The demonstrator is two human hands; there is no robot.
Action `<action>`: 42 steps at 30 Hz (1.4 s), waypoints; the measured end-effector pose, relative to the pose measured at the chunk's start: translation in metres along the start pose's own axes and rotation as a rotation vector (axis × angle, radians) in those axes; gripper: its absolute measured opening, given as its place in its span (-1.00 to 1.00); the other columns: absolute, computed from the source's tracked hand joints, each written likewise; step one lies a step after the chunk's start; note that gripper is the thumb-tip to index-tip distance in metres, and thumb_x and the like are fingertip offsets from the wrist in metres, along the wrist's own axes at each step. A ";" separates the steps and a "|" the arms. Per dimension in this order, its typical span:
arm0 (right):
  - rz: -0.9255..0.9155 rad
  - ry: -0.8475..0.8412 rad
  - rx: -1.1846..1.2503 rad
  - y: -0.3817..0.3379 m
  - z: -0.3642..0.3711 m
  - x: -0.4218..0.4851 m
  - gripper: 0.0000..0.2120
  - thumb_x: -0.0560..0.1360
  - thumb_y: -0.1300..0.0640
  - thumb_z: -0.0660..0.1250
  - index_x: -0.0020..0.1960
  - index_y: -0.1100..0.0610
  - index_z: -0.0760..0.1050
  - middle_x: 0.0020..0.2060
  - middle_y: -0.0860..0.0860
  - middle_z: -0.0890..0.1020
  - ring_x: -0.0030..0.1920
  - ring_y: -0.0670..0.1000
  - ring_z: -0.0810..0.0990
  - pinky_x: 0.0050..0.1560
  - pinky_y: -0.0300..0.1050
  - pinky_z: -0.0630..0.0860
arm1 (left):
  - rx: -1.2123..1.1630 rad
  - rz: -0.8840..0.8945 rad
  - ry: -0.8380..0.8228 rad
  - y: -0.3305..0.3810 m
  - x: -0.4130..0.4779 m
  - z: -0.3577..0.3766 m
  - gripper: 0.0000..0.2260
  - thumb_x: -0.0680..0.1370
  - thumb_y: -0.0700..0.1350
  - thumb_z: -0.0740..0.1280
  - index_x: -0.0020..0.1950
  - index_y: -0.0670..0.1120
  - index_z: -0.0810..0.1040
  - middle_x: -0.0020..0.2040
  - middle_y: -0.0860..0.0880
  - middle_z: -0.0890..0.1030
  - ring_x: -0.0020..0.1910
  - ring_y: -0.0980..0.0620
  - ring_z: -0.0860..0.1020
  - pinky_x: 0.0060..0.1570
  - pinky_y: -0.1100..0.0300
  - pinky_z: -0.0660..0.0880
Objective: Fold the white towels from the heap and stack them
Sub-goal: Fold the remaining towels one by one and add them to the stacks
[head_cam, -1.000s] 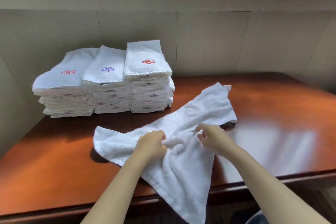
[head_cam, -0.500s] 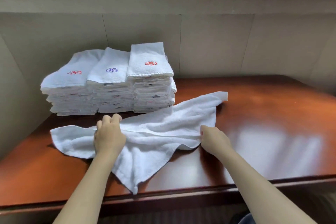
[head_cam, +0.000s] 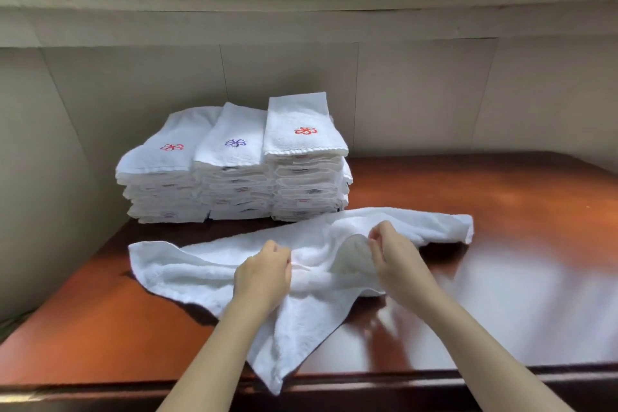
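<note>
- Reddish-brown and glossy, the surface [head_cam: 501,244] sits under a window, against a pale panelled wall, with glare on it to the right of the right hand [head_cam: 391,254].
- One loose white towel [head_cam: 200,271] lies crumpled and askew under and between both hands. A corner spreads flat to the left of the left hand [head_cam: 264,274], a bunched end reaches past the right hand, and a third corner hangs over the near edge below the left wrist.
- The left hand has its fingers curled into the cloth near the middle and grips a bunch of it. The right hand is slightly raised and pinches a fold between thumb and fingers, so the cloth forms a small hollow beneath it.
- Three stacks of folded towels [head_cam: 234,160] stand side by side beyond the left hand, touching one another. The loose towel's far edge lies just short of them.
- The step in hand looks like straightening the towel before the first fold. It would go better if each hand worked along a hem to a corner rather than tugging from the middle.
- The hanging corner should come up onto the surface first, or its weight may drag the cloth askew.
- The stacked towels show an embroidered emblem on top. No emblem can be seen on the loose towel, so it should be found before choosing which face goes down.
</note>
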State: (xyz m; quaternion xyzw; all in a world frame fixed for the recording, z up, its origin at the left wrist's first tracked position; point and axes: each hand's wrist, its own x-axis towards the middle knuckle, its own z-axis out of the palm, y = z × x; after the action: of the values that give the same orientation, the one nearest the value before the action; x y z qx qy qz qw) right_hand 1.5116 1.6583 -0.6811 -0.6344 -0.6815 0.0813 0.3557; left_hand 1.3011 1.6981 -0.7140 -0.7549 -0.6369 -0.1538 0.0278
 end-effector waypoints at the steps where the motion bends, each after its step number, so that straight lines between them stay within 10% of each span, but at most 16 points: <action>1: -0.003 -0.019 0.046 -0.003 0.001 -0.003 -0.91 0.55 0.26 0.13 -0.07 0.09 0.30 -0.30 -0.03 0.49 -0.21 0.09 0.48 -0.21 -0.02 0.36 | 0.014 -0.021 0.007 0.001 0.002 -0.001 -0.86 0.63 -0.06 0.06 0.02 -0.05 0.37 0.07 -0.03 0.46 -0.08 -0.16 0.54 -0.23 0.12 0.35; 8: -0.077 -0.036 0.063 -0.008 0.008 -0.010 -0.75 0.53 0.09 0.31 0.08 0.09 0.27 -0.35 -0.10 0.42 -0.25 0.11 0.47 -0.25 -0.03 0.33 | -0.496 -0.189 0.401 -0.007 0.011 -0.016 -0.91 0.65 -0.15 0.03 -0.03 -0.11 0.24 -0.29 -0.02 0.42 -0.18 -0.23 0.49 -0.29 0.06 0.28; 11: -0.097 -0.130 -0.123 -0.008 0.012 -0.011 -0.61 0.49 0.01 0.36 0.24 0.04 0.30 -0.11 -0.06 0.56 -0.05 0.07 0.53 -0.18 -0.08 0.32 | -0.602 -0.183 0.425 -0.016 0.013 -0.022 -0.87 0.60 -0.30 0.11 0.12 -0.16 0.34 -0.01 -0.10 0.54 -0.02 -0.23 0.51 -0.17 0.08 0.34; 16: 0.006 -0.038 -0.292 -0.002 0.003 -0.005 -0.66 0.49 0.20 0.23 0.26 0.07 0.34 0.11 0.00 0.50 0.04 0.16 0.54 -0.11 -0.03 0.44 | -0.484 -0.174 0.274 -0.025 0.007 -0.022 -0.32 0.36 -0.47 0.15 0.47 -0.13 0.26 0.45 -0.10 0.32 0.38 -0.13 0.33 0.23 0.01 0.39; 32: 0.377 0.471 -0.157 -0.009 -0.113 0.058 -0.67 0.44 0.36 0.15 0.15 0.16 0.47 0.01 0.26 0.59 0.01 0.31 0.55 -0.09 0.00 0.42 | -0.201 -0.063 0.622 -0.044 0.049 -0.142 -0.51 0.46 -0.49 0.16 0.41 -0.34 0.35 0.42 -0.29 0.36 0.38 -0.29 0.36 0.40 -0.08 0.24; 42: 0.085 0.828 -0.112 -0.068 -0.213 0.067 -0.79 0.60 0.18 0.13 0.03 0.24 0.50 -0.10 0.27 0.59 -0.08 0.32 0.54 -0.19 -0.05 0.28 | -0.107 -0.006 0.803 -0.040 0.048 -0.247 -0.45 0.52 -0.42 0.18 0.51 -0.29 0.15 0.51 -0.25 0.19 0.48 -0.19 0.21 0.47 0.10 -0.01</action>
State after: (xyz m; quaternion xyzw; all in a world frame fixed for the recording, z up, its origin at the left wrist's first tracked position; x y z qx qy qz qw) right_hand 1.5858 1.6354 -0.4614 -0.6594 -0.4577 -0.2031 0.5608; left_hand 1.2201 1.6924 -0.4725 -0.6335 -0.5686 -0.4695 0.2343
